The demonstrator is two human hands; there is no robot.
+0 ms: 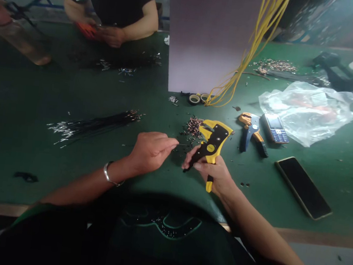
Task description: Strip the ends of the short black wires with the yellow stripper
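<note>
My right hand [212, 172] grips a yellow and black wire stripper [212, 143], its jaws pointing up and away from me. My left hand [150, 151] is closed in a pinch on a thin dark wire [181, 144] that points toward the stripper. A silver bracelet [108, 173] circles my left wrist. Just beyond the stripper lies a small pile of stripped wire bits [194, 126]. A bundle of black wires with bare ends [94, 125] lies to the left on the green table [34, 150].
An orange and blue hand tool [253, 132], a keypad phone [275, 128], a smartphone [303, 187] and a clear plastic bag [308, 107] lie to the right. Yellow cables [252, 52] hang beside a white panel [208, 38]; tape rolls [198, 98] sit below. Another person [117, 11] works opposite.
</note>
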